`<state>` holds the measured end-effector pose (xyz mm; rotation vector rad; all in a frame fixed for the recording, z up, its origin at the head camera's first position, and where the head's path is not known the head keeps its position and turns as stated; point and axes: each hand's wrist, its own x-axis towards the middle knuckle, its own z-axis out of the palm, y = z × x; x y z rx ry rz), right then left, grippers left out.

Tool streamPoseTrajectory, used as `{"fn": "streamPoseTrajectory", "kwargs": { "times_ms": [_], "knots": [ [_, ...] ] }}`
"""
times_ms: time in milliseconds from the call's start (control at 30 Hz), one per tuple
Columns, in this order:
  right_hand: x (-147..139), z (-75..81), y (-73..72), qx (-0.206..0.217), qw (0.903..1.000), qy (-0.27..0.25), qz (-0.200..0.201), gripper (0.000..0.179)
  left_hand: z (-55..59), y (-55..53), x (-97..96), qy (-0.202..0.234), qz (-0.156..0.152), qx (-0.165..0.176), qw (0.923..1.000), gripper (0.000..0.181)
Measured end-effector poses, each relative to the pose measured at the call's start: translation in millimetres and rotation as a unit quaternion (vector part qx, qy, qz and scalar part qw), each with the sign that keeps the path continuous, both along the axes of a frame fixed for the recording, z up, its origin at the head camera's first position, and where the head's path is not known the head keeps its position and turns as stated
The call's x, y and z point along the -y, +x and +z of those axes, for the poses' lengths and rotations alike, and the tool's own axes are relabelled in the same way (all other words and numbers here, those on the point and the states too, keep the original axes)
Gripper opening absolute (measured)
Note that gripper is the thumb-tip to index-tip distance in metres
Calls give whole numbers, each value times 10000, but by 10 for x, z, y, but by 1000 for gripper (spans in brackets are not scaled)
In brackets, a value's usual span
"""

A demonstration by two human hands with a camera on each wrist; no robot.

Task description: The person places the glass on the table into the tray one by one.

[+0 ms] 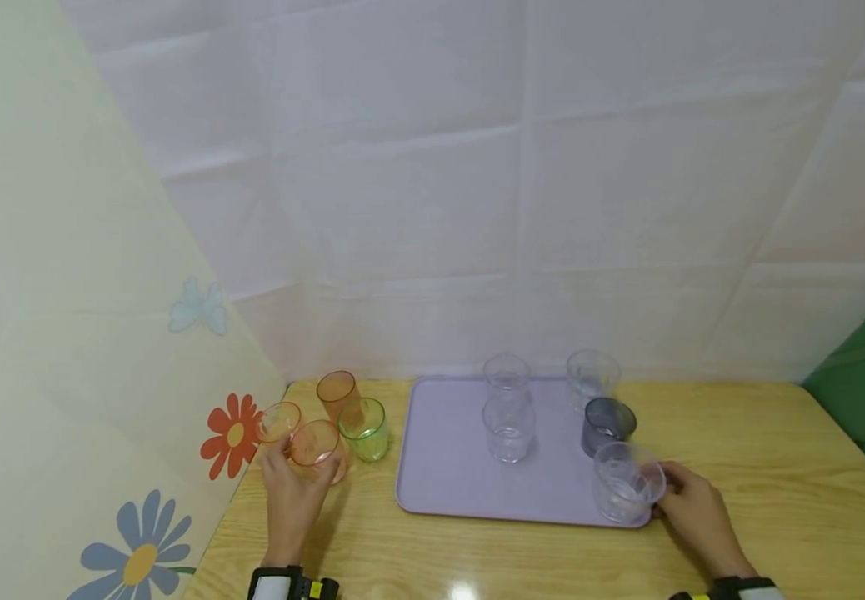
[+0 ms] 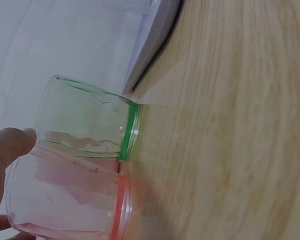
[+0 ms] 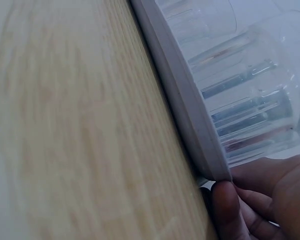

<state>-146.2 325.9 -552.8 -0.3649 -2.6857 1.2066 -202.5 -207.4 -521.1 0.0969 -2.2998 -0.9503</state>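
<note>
At the left, my left hand [image 1: 292, 498] grips an orange-pink glass [image 1: 317, 448] near its rim, thumb on the right and fingers on the left. Touching or nearly touching it, a green glass [image 1: 366, 432] stands upright on the table. On the other side my right hand [image 1: 700, 510] pinches the near right corner of a lilac tray [image 1: 447, 467]; in the right wrist view the thumb and a finger [image 3: 262, 175] meet at the tray's edge. A clear glass [image 1: 627, 487] stands on that corner, right against the fingers.
A light orange glass [image 1: 278, 421] and a darker orange glass [image 1: 338, 392] stand beside the left hand. The tray also bears clear glasses, one in the middle [image 1: 509, 433], and a dark grey glass [image 1: 607, 429]. White cloth [image 1: 432, 208] hangs behind the wooden table [image 1: 492, 562].
</note>
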Motion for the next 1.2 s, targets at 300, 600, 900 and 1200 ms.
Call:
{"fn": "streamPoseTrajectory", "kwargs": {
  "times_ms": [300,600,900,1200],
  "knots": [
    [19,-16,-11,-98,9999,-72,10,29,-60,-59,-24,387,-236,-58,9990,92],
    [28,-1,2,-81,10000,-34,-7,28,-57,-69,-71,692,-288,-89,9971,90],
    [21,14,8,-54,10000,-48,32,30,-79,-91,-120,1467,-321,289,9882,96],
    [15,15,27,-57,10000,35,-20,30,-72,-76,-177,1653,-296,448,9848,91]
  ]
}}
